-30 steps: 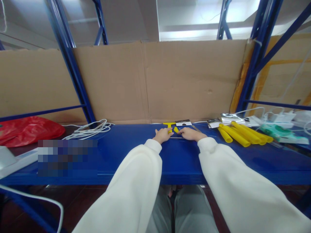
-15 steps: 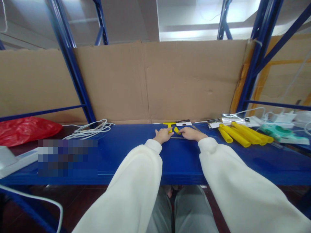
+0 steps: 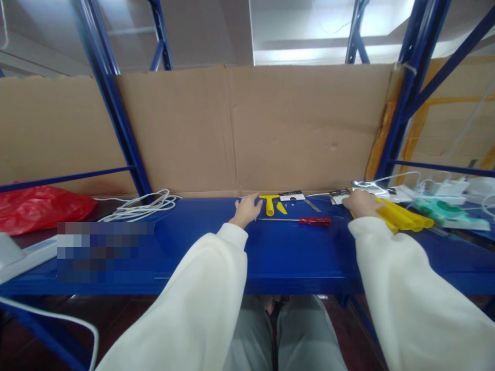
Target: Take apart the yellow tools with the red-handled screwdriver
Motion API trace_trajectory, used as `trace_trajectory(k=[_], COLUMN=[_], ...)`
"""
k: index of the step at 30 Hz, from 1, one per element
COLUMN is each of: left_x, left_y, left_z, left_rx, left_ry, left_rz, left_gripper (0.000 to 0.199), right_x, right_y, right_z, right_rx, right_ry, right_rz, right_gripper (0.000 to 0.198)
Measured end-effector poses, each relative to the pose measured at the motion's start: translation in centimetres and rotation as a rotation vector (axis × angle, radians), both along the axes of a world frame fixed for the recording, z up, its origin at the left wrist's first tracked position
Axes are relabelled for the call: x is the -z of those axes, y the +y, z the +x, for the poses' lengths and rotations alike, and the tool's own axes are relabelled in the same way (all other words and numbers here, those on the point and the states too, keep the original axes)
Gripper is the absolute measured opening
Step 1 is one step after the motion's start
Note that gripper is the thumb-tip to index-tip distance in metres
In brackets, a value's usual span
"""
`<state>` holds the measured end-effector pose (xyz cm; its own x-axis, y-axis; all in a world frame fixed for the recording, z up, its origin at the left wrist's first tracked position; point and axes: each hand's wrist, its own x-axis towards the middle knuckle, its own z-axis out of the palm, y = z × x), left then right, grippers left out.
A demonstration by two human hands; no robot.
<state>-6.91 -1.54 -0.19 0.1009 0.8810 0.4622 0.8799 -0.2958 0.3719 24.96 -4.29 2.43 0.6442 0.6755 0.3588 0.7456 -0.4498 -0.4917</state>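
Observation:
My left hand (image 3: pixel 246 211) is beside a yellow T-shaped part (image 3: pixel 269 207), its fingers apart and nothing in them. Just right of that part lies a small yellow pointed piece (image 3: pixel 281 208). A screwdriver with a red handle (image 3: pixel 314 221) lies crosswise in front of both, its shaft pointing left. Over at the right, my right hand (image 3: pixel 362 204) is on the left end of a row of yellow tubes (image 3: pixel 405 215). It covers part of them, and its fingers are blurred and partly hidden, so their grip does not show.
Behind the parts lie a black-and-white card (image 3: pixel 292 196) and a thin metal strip (image 3: pixel 312 205). A green-and-white pack (image 3: pixel 450 213) stands right of the tubes. To the left are a coiled white cable (image 3: pixel 143 207) and a red plastic bag (image 3: pixel 44 208). Cardboard (image 3: pixel 251 129) walls the back.
My right hand has moved right, from the small yellow pieces to the tubes. My left hand has come off the T-shaped part and shifted slightly left. The screwdriver is now uncovered.

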Motion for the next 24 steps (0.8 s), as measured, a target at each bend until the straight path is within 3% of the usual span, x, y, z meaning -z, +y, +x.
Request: trace_trajectory(k=[4, 7, 16, 19, 24], left_x=[-0.3, -0.4, -0.1, 0.1, 0.3], left_y=[-0.6, -0.9, -0.7, -0.6, 0.0], left_z=[-1.1, -1.7, -1.9, -2.2, -2.2], left_rx=[0.007, -0.034, -0.098, -0.125, -0.118], left_ry=[-0.006, -0.040, -0.117, -0.150, -0.274], left_rz=[0.073, 0.055, -0.035, -0.029, 0.051], left_gripper=[0.044, 0.043, 0.040, 0.039, 0.040], right_x=[0.3, 0.0, 0.4, 0.2, -1.3], right_y=[-0.6, -1.4, -1.8, -2.0, -2.5], right_z=[2.1, 3.3, 4.9, 4.1, 0.7], right_rx=[0.089, 0.171, 0.185, 0.187, 0.098], right_ry=[0.042, 0.087, 0.031, 0.029, -0.136], right_rz=[0.066, -0.004, -0.136, -0.095, 0.091], right_gripper=[0.048, 0.051, 0.037, 0.035, 0.043])
